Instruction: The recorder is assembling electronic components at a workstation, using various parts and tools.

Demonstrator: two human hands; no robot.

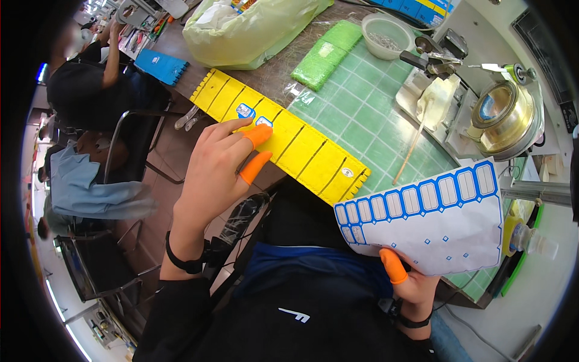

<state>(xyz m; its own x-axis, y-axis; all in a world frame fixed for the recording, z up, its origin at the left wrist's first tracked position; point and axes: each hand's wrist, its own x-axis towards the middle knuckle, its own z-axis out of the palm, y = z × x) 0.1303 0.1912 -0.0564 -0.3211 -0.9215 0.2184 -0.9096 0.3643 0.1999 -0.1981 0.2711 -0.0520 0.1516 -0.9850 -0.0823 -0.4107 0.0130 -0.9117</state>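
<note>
A long yellow strip, crossed by dark lines into sections, lies diagonally along the near edge of the work table. Two small blue-edged labels are on it, a left label and a right label. My left hand reaches over the strip with fingers stretched and apart, orange covers on thumb and forefinger. The covered forefinger rests at the right label. At the lower right, my right hand grips a white sheet of blue-bordered stickers, its orange-covered thumb on the front and its other fingers hidden behind.
A green gridded mat carries a green wrapped bundle and a bowl of small metal pieces. A yellowish plastic bag stands at the back. Metal equipment is on the right. Another person sits at the left.
</note>
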